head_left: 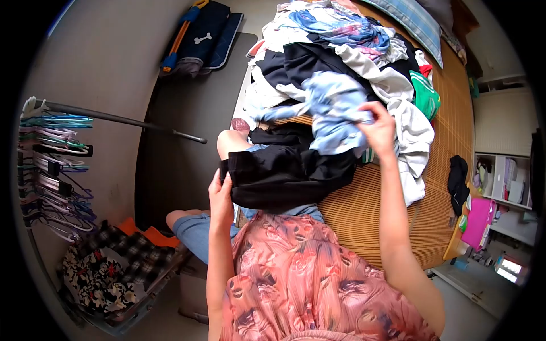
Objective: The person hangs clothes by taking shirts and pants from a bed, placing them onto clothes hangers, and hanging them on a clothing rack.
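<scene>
Across my lap lies a black garment (278, 179), folded in loose layers; its exact kind is not clear. My left hand (220, 196) is closed on its left edge, with the thumb on top. My right hand (378, 129) pinches a light blue and white tie-dye garment (335, 113) and holds it up above the black cloth. That piece is slightly blurred, and its lower end hangs against the black garment. Just beyond it rises a heap of mixed clothes, with a black piece (318, 62) and a long white garment (412, 128) nearest my right hand.
The heap rests on a bamboo mat (398, 227). Plastic hangers (57, 170) crowd a rail (125, 118) on the left. Below them stands a bin of patterned clothes (108, 273). A plaid pillow (406, 23) lies at the back, and a black cloth (458, 182) at the mat's right edge.
</scene>
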The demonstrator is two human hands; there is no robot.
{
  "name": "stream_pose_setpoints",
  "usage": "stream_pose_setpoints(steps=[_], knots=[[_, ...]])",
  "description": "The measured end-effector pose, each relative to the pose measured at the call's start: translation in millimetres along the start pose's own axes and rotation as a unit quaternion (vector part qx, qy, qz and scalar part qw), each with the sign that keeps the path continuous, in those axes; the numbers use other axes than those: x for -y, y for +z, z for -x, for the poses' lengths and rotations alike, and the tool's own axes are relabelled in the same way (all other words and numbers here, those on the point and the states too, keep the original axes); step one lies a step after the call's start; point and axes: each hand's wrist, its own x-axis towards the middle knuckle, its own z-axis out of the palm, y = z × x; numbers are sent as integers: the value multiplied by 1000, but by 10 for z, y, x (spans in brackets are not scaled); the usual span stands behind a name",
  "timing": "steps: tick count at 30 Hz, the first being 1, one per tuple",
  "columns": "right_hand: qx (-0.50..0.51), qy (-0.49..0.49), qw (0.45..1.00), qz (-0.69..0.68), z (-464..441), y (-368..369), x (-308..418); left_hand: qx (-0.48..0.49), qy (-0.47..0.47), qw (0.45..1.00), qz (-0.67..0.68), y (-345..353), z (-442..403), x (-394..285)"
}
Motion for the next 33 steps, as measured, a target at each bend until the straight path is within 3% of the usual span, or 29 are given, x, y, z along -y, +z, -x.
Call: stream_pose_setpoints(steps=[2, 3, 4, 6, 7, 8, 9, 10, 11, 13, 14, 16, 19, 22, 24, 27, 30, 32, 33], knots=[[-140, -16, 990, 20, -30, -330, -144, -26, 4, 999, 26, -38, 2, -48], [-210, 6, 948, 239, -27, -435, -2, -31, 4, 999, 30, -65, -4, -48], [-244, -52, 906, 342, -25, -529, -23, -30, 11, 999, 26, -79, -12, -42], [-242, -85, 878, 404, 50, -489, 75, -26, 12, 999, 26, -67, -13, -56], [-204, -103, 897, 377, 119, -392, 41, -28, 16, 999, 26, -56, -10, -69], [-120, -71, 950, 278, 251, -250, 57, -30, 20, 999, 26, -44, -10, -88], [14, -41, 976, 213, 375, -109, 154, -32, 25, 999, 26, -41, -8, -96], [184, 71, 977, 82, 493, 77, 190, -35, 15, 999, 32, -118, -18, -108], [304, 12, 948, 88, 631, 226, 133, -64, 15, 996, 53, -134, 7, -190], [402, -50, 905, 131, 935, 548, -48, -103, 44, 988, 107, -188, 98, -424], [397, -70, 898, 175, 1024, 638, -48, -66, 80, 987, 122, -312, 140, -525], [375, -134, 872, 286, 1115, 763, -94, -108, 107, 971, 185, -596, 203, -667], [359, 37, 914, 184, 1121, 951, 146, -118, 163, 957, 211, -983, 308, -761], [239, 22, 971, 3, 1141, 1203, 378, -183, 153, 940, 245, -1129, 412, -769], [242, 64, 962, -106, 1192, 1450, 515, -205, 183, 935, 223, -1129, 516, -712], [334, -36, 934, -126, 1234, 1730, 1125, -238, 187, 920, 251, -1323, 631, -508], [499, -193, 842, -69, 1343, 1931, 1247, -236, 187, 901, 313, -1376, 874, -573], [433, -293, 852, -4, 1365, 2043, 1135, -285, 204, 883, 313, -1453, 1053, -703], [394, -282, 872, 63, 1354, 2062, 1101, -297, 221, 874, 316, -1504, 1155, -775]])
